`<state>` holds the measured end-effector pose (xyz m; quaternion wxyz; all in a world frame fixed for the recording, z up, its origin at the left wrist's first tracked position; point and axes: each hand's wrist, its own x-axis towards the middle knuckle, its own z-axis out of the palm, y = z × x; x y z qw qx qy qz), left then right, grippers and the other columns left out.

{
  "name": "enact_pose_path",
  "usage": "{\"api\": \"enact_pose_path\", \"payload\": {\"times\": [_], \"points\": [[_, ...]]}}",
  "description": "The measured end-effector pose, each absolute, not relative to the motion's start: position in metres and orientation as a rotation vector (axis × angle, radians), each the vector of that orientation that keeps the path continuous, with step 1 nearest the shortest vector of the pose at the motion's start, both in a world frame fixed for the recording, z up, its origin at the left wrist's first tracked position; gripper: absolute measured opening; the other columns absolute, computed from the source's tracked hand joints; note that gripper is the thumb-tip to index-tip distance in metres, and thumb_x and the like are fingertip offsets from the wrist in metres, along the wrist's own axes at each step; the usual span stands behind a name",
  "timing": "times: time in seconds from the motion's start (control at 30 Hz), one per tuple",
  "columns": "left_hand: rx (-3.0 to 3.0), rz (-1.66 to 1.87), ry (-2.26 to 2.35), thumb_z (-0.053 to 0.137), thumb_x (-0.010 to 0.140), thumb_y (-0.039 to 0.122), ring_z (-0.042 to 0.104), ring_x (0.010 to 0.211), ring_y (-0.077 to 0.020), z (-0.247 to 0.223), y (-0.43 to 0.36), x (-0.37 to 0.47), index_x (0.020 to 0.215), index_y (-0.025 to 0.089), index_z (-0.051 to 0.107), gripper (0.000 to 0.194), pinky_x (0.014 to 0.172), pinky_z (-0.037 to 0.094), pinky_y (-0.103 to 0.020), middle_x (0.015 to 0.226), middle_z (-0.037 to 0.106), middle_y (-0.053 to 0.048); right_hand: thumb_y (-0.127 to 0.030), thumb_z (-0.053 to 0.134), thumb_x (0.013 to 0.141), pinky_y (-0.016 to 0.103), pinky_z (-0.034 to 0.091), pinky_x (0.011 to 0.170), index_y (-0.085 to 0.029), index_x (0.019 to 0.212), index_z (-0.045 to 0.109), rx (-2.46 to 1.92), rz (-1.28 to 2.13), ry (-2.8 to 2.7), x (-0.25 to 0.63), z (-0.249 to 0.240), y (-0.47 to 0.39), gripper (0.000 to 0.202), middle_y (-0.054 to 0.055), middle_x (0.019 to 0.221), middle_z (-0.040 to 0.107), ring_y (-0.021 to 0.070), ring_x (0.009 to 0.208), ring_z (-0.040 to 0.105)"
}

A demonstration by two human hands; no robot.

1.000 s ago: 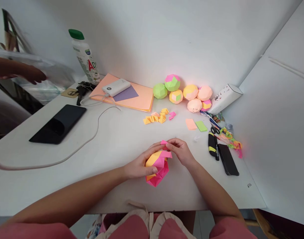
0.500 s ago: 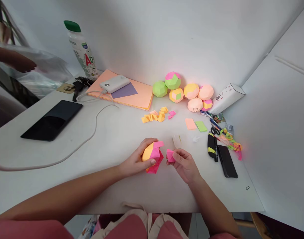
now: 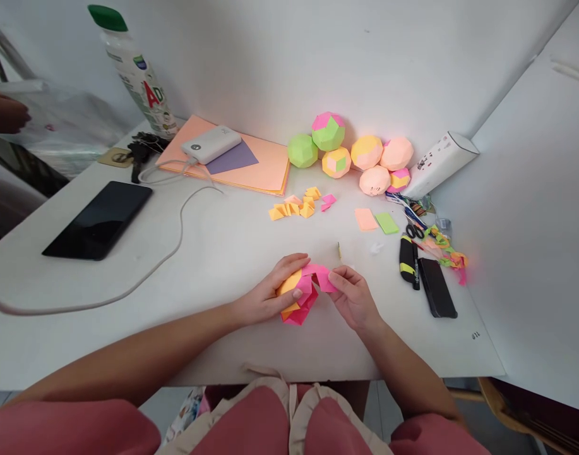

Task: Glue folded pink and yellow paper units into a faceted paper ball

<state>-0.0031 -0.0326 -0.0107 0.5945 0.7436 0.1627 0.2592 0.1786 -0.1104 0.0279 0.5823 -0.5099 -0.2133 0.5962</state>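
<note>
Wrapped around a part-open orange and pink folded-paper ball (image 3: 307, 292) is my left hand (image 3: 270, 294), its thumb pressing on the pink side. Between thumb and fingers my right hand (image 3: 355, 297) pinches a small pink folded paper piece (image 3: 324, 279), which touches the pink edge of the ball at its open right side. Beyond the hands lie several loose orange folded pieces (image 3: 293, 207) and a few pink folded pieces (image 3: 328, 201). Whether the pinched piece is tucked into the ball I cannot tell.
Finished paper balls (image 3: 367, 152) stand along the wall. Sticky notes (image 3: 365, 219), scissors (image 3: 415, 231), a box cutter (image 3: 407, 259) and a black phone (image 3: 437, 287) lie at right. At left are a tablet (image 3: 98, 220), a cable, a power bank (image 3: 212, 145) and a bottle (image 3: 137, 82). Another person's hand (image 3: 7, 112) is far left.
My right hand has brought the pink piece left and up against the ball; before, a gap separated them. The view has tilted slightly. The other person's hand has moved left.
</note>
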Motion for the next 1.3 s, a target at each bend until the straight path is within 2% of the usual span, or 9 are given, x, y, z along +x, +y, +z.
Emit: {"api": "enact_pose_path", "payload": {"times": [0.23, 0.37, 0.67, 0.8, 1.3], "points": [[1.646, 0.551, 0.269, 0.064, 0.077, 0.040, 0.022, 0.133, -0.0356, -0.009, -0.035, -0.003, 0.141, 0.026, 0.025, 0.076, 0.106, 0.030, -0.050, 0.145, 0.020, -0.013, -0.025, 0.075, 0.066, 0.025, 0.045, 0.061, -0.020, 0.062, 0.064, -1.203, 1.340, -0.562, 0.179, 0.028, -0.111, 0.014, -0.004, 0.062, 0.063, 0.0086, 0.060, 0.054], [1.606, 0.548, 0.291, 0.059, 0.081, 0.035, 0.022, 0.134, -0.0339, -0.011, -0.034, -0.004, 0.141, 0.026, 0.022, 0.071, 0.107, 0.030, -0.049, 0.145, 0.018, -0.013, -0.026, 0.076, 0.065, 0.026, 0.046, 0.063, -0.019, 0.062, 0.064, -1.208, 1.397, -0.554, 0.182, 0.027, -0.111, 0.014, -0.004, 0.062, 0.063, 0.0095, 0.062, 0.055], [1.618, 0.526, 0.260, 0.056, 0.084, 0.030, 0.008, 0.138, -0.0327, -0.016, -0.032, -0.006, 0.140, 0.029, 0.025, 0.064, 0.107, 0.029, -0.050, 0.149, 0.010, -0.010, -0.026, 0.080, 0.059, 0.027, 0.045, 0.065, -0.019, 0.058, 0.065, -1.255, 1.469, -0.501, 0.183, 0.031, -0.109, 0.016, -0.003, 0.059, 0.061, 0.0102, 0.062, 0.054], [1.599, 0.473, 0.258, 0.056, 0.084, 0.030, 0.009, 0.138, -0.0345, -0.014, -0.033, -0.007, 0.140, 0.031, 0.026, 0.064, 0.103, 0.035, -0.050, 0.149, 0.007, -0.010, -0.026, 0.078, 0.061, 0.028, 0.045, 0.064, -0.019, 0.060, 0.065, -1.266, 1.486, -0.517, 0.184, 0.027, -0.110, 0.015, -0.003, 0.062, 0.062, 0.0111, 0.063, 0.054], [1.563, 0.433, 0.244, 0.055, 0.085, 0.031, 0.010, 0.138, -0.0329, -0.006, -0.031, -0.007, 0.140, 0.032, 0.028, 0.061, 0.106, 0.030, -0.052, 0.149, 0.009, -0.009, -0.028, 0.079, 0.061, 0.026, 0.043, 0.062, -0.019, 0.060, 0.065, -1.269, 1.478, -0.521, 0.183, 0.023, -0.110, 0.017, -0.003, 0.060, 0.060, 0.0101, 0.061, 0.053]]}}
